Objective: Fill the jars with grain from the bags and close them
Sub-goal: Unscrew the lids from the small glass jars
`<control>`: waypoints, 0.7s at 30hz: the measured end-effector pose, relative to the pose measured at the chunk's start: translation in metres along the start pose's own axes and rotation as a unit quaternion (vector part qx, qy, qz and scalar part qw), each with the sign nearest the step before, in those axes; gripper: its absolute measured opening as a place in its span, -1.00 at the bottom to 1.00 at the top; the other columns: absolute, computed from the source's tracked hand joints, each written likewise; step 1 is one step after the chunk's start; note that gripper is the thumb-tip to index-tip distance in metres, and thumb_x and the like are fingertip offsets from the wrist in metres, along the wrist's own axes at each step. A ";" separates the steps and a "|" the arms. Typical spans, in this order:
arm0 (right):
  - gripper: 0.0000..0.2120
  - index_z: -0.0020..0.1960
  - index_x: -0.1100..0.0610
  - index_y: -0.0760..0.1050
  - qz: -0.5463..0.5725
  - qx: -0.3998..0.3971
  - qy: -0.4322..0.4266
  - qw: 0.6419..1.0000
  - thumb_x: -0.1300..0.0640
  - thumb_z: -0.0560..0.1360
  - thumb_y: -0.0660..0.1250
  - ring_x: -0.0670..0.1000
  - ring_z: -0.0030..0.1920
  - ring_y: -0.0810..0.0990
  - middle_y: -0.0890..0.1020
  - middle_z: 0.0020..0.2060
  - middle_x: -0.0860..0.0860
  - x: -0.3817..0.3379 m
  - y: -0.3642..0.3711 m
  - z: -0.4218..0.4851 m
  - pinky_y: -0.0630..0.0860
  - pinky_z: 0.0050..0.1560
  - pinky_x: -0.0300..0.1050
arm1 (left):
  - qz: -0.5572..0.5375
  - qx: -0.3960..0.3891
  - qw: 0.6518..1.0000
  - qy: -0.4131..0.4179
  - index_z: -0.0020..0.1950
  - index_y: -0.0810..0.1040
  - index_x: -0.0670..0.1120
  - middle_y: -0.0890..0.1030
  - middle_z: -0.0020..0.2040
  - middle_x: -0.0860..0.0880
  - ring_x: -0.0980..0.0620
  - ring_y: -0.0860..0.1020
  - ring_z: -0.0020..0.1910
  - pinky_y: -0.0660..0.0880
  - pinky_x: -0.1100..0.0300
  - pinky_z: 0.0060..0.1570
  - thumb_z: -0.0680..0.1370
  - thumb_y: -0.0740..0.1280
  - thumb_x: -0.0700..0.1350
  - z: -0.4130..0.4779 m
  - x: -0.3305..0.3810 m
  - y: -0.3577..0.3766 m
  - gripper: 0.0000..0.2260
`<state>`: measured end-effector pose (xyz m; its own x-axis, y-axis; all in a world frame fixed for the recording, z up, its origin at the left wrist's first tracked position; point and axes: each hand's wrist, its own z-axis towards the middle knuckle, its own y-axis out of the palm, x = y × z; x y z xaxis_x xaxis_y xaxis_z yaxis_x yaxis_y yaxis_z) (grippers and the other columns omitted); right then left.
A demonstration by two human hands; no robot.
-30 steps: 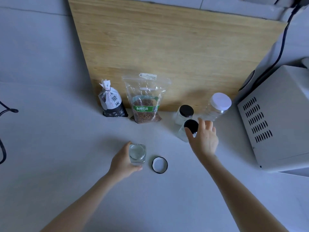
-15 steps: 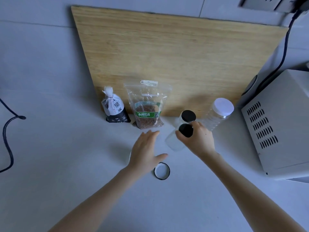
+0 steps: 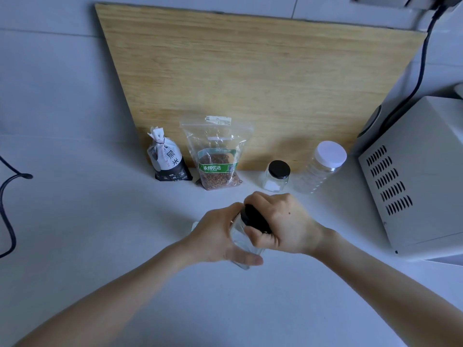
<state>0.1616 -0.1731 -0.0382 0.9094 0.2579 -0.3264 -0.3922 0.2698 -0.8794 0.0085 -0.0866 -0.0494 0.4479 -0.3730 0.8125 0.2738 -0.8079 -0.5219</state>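
1. jar (image 3: pixel 244 246): small, clear glass, looks empty; tilted, held just above the counter (image 3: pixel 100 221) between both hands, right in front of the person
2. lid (image 3: pixel 254 217): black and round, sitting on the jar's mouth; cannot tell how tight it is
3. left hand (image 3: pixel 215 236): wrapped round the glass body, thumb along the near side
4. right hand (image 3: pixel 288 221): fingers curled over the lid, grasping it
5. second jar (image 3: pixel 275 177): same clear glass, black lid on, upright near the board (image 3: pixel 250 83)
6. bottle (image 3: pixel 320 169): clear ribbed plastic, white cap, just right of the second jar
7. black bag (image 3: pixel 167 160): small, black and white, tied at the neck, against the board
8. clear bag (image 3: pixel 218 161): brown grain in its lower half, green label, just right of the black bag, well behind the held jar
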 end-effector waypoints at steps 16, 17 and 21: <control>-0.72 -0.26 0.22 0.36 0.160 -0.178 0.573 0.784 0.10 0.57 0.13 0.02 -0.34 0.27 0.35 -0.35 0.06 0.053 0.080 -0.088 0.14 -0.34 -0.11 | 0.021 0.027 0.997 -0.071 0.28 0.33 0.00 0.42 0.15 0.12 0.09 0.41 0.17 0.34 0.24 0.07 0.19 0.60 -0.11 0.083 -0.060 0.005 -0.26; -0.73 -0.25 0.22 0.39 0.157 -0.186 0.570 0.785 0.11 0.57 0.14 0.02 -0.33 0.29 0.36 -0.34 0.06 0.054 0.081 -0.092 0.15 -0.36 -0.11 | 0.030 0.017 0.997 -0.075 0.27 0.34 0.00 0.43 0.15 0.12 0.08 0.42 0.16 0.36 0.23 0.08 0.18 0.60 -0.12 0.085 -0.063 0.007 -0.26; -0.82 -0.18 0.09 0.50 0.122 -0.210 0.542 0.804 0.08 0.55 0.21 0.02 -0.19 0.46 0.52 -0.22 0.00 0.061 0.083 -0.097 0.29 -0.31 -0.20 | 0.063 -0.024 0.993 -0.099 0.19 0.36 0.06 0.52 0.12 0.12 0.04 0.49 0.13 0.44 0.11 0.13 0.14 0.61 -0.12 0.089 -0.074 0.010 -0.29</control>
<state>0.1979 -0.2248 -0.1650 0.4884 -0.7670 -0.4161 -0.7026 -0.0629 -0.7088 0.0539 -0.0262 -0.1377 0.6351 -0.3791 0.6730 0.1661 -0.7838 -0.5983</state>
